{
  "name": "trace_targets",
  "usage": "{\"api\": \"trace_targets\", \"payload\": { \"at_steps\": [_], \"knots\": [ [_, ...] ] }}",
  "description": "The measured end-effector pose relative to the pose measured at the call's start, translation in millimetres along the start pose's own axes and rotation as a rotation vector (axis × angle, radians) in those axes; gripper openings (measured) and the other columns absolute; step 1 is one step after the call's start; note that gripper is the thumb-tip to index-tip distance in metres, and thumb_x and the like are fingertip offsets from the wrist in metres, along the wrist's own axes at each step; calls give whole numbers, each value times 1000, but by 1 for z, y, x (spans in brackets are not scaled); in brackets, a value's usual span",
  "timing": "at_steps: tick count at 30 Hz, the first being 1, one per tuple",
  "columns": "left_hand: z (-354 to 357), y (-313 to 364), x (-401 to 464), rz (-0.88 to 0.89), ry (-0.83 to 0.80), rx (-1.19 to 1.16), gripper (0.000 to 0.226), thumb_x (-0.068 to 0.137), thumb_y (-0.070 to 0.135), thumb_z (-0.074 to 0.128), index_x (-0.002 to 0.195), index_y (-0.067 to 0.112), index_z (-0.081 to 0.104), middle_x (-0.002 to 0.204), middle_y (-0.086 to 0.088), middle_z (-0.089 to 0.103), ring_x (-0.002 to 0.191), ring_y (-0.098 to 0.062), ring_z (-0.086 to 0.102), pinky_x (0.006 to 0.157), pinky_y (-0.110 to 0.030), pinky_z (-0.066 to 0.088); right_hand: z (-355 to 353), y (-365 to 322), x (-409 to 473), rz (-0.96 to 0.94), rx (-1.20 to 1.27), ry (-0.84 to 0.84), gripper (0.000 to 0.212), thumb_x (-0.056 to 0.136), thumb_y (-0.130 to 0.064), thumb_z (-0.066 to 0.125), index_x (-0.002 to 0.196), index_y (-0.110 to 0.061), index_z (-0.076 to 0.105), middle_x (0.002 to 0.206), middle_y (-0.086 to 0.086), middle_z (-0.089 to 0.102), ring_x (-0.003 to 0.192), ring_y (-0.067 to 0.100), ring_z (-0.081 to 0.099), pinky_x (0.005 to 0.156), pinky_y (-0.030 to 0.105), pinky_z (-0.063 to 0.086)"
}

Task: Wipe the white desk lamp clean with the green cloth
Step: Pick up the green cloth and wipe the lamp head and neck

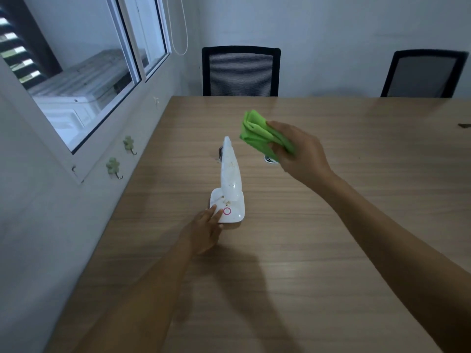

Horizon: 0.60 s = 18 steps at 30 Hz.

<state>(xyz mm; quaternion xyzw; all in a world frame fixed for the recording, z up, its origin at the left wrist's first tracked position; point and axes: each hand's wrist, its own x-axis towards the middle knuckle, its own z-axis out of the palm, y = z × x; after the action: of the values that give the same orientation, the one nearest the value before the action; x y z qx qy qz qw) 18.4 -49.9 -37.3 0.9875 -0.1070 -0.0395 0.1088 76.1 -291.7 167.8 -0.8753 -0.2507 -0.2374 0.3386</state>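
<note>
**First onlooker:** From the head camera: a person stands at a wooden table [318,225] beside a window, two dark chairs pushed in at the far side. The white desk lamp [230,182] sits on the table's left half, its head folded and rising away from the viewer, its square base nearest us with a pink ring on top.

**Second onlooker:** And the hands?

**First onlooker:** The left hand [204,231] lies open, fingers spread, fingertips resting on the near left corner of the base. The right hand [299,151] is closed around the bunched green cloth [260,135], held in the air to the right of the lamp's tip and clear of it.

**Second onlooker:** So no wiping contact yet?

**First onlooker:** None that I can see. There are brownish specks on the lamp's arm and a small cluster where the arm meets the base.

**Second onlooker:** How should the stroke go, then?

**First onlooker:** My guess: press down harder on the base first, since the lamp looks light and top-heavy. Bring a flat fold of cloth to the tip, draw it down the arm toward the base, then work the crumbs out of the joint and off the base rather than smearing them.
</note>
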Motion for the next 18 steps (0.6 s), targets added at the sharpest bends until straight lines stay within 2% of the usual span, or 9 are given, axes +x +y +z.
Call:
{"api": "trace_targets", "payload": {
  "at_steps": [2,4,6,8,12,15,16,17,18],
  "knots": [
    [-7,3,-1,91,-71,133,69,91,39,6,120,7,60,140,-17,50,132,-36,44,108,-46,41,-5,-16,13,-50,12,-25,42,85,-14,62,127,-20,57,119,4,68,105,24,64,86,26,46],
    [-11,2,0,128,-168,283,52,88,25,23,92,14,74,116,-12,70,112,-35,62,91,-46,54,-5,-26,22,-116,-7,-82,43,85,-14,62,127,-21,57,120,3,67,106,24,64,89,32,50],
    [-11,1,1,155,-167,376,44,81,26,32,84,17,75,108,-11,73,104,-35,66,85,-47,55,-3,-31,25,-171,-38,-144,43,84,-14,62,126,-22,58,119,3,68,105,26,65,87,41,54],
    [-13,-1,3,181,-142,423,46,85,24,30,82,17,75,107,-13,73,103,-36,67,86,-49,55,-4,-34,23,-227,-73,-169,41,83,-15,63,123,-23,60,115,3,69,99,28,67,79,44,56],
    [-7,-6,10,202,-54,417,60,95,21,19,70,19,74,93,-10,77,88,-32,72,73,-43,60,-16,-42,1,-429,-161,-210,37,82,-15,59,118,-23,64,109,2,73,84,30,71,64,41,56],
    [-21,8,4,173,22,441,37,80,28,39,75,24,75,92,-5,78,85,-25,73,69,-29,60,-26,-47,-32,-583,-279,-259,34,86,-20,52,117,-24,64,109,-1,73,74,28,68,62,34,49],
    [-28,15,0,154,36,427,34,79,28,41,83,25,75,98,-4,77,90,-23,72,74,-26,58,-29,-47,-41,-613,-295,-266,34,87,-20,52,119,-24,63,109,-1,72,74,27,67,63,34,48],
    [-34,25,-6,99,37,389,33,84,24,43,99,22,72,111,-5,72,102,-23,68,85,-24,54,-32,-46,-50,-643,-298,-263,34,88,-18,54,120,-24,63,110,-2,72,76,25,67,64,33,48],
    [-36,31,-9,65,-40,370,34,90,21,43,117,14,63,126,-8,63,117,-25,59,99,-27,46,-35,-45,-57,-670,-299,-251,33,89,-17,55,120,-24,63,111,-3,72,77,24,67,65,33,48]
  ]
}}
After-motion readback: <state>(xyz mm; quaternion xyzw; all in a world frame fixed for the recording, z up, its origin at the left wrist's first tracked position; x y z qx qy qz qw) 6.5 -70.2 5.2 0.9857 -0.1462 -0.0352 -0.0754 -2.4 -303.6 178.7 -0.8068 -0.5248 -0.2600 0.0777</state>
